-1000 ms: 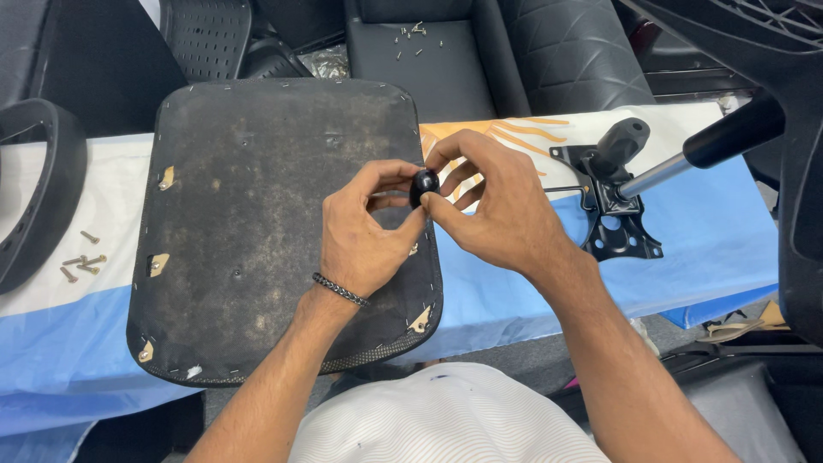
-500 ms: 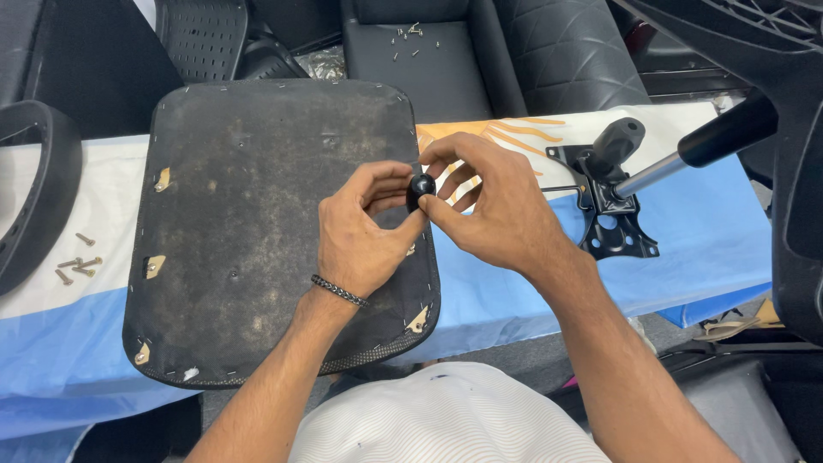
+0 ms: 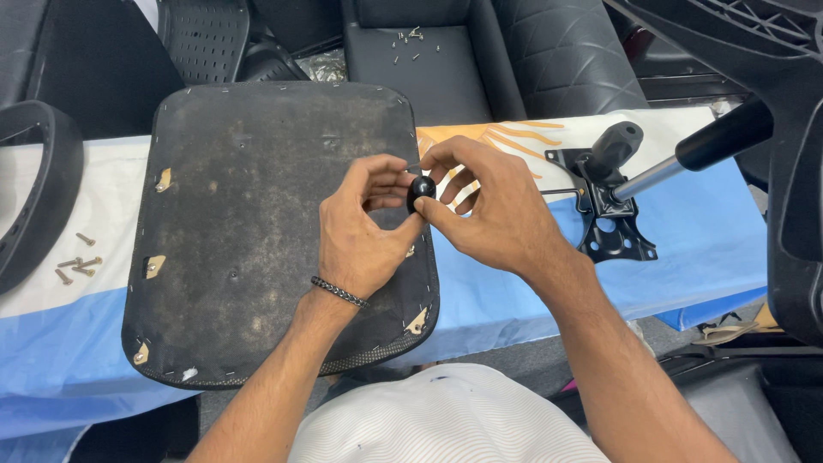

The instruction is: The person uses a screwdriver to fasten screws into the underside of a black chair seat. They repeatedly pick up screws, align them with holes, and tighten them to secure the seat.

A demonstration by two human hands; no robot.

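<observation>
In the head view, a small round black knob (image 3: 421,192) is pinched between the fingertips of both hands, just above the right edge of an upturned seat pan (image 3: 274,231). The left hand (image 3: 364,227) is closed on the knob from the left and below, with a dark bracelet (image 3: 339,292) at the wrist; the right hand (image 3: 484,206) is closed on it from the right. What looks like a thin metal pin shows at the thumb tips, though it is too small to tell.

The seat pan lies underside up on the bench (image 3: 703,240), which is covered with a blue and white cloth. A black tilt mechanism plate (image 3: 613,231) with its lever (image 3: 686,159) is seen lying apart to the right, not attached to the pan. Loose screws (image 3: 75,264) are laid on the cloth at the left.

Judged from this, the fitting of the parts is at an early stage: the mechanism and screws are yet to be mounted, and only the knob is in hand.
</observation>
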